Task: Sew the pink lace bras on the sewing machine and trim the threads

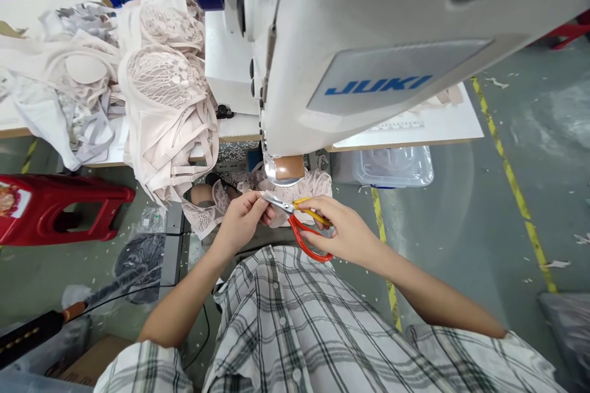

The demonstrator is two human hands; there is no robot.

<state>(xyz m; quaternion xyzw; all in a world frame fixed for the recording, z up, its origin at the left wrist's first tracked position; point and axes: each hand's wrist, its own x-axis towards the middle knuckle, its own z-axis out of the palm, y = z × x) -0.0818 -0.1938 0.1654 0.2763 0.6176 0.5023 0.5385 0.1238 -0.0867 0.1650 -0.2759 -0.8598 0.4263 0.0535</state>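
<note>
My right hand (338,227) holds a pair of scissors (308,234) with one red and one yellow handle. Their metal blades point left, and the tips reach the fingertips of my left hand (242,218). The left fingers are pinched on the edge of a pale pink lace bra (203,216), which hangs below the machine head around my lap. Part of the lace lies behind both hands, so its full shape is hidden. Just above the hands is the lower end of the white JUKI sewing machine (295,104).
Pale pink bras (166,92) are piled on the table left of the machine, with more white and grey pieces (83,73) beyond. A red stool (59,209) stands at left. A clear plastic box (394,166) sits under the table's right side. Yellow tape (511,181) marks the floor.
</note>
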